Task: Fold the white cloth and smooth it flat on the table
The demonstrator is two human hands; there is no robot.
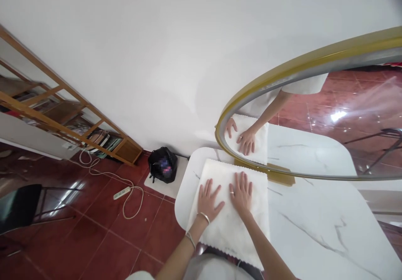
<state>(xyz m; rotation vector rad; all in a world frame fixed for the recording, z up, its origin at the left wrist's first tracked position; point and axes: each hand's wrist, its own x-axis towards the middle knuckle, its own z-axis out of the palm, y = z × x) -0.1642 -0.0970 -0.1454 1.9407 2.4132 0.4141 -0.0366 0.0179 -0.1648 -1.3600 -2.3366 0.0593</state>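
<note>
A white cloth (pixel 226 225) with a scalloped edge lies flat on the left end of the marble-patterned table (pixel 307 225), its near edge hanging over the front. My left hand (pixel 209 201) rests flat on the cloth's left half, fingers spread, with bracelets at the wrist. Beside it, my right hand (pixel 242 193) lies palm down on the cloth's right upper part, wearing a ring, its fingers stretched out. Neither hand grips anything. Both hands and the cloth show again in the gold-framed mirror (pixel 295 58) standing at the back of the table.
The mirror's gold base (pixel 281 176) sits just beyond the cloth. Left of the table, a black bag (pixel 162 165) lies by the wall. A power strip (pixel 122 193) with a looped cord is on the red tiled floor. A wooden shelf (pixel 63 87) and a black chair (pixel 20 206) stand farther left.
</note>
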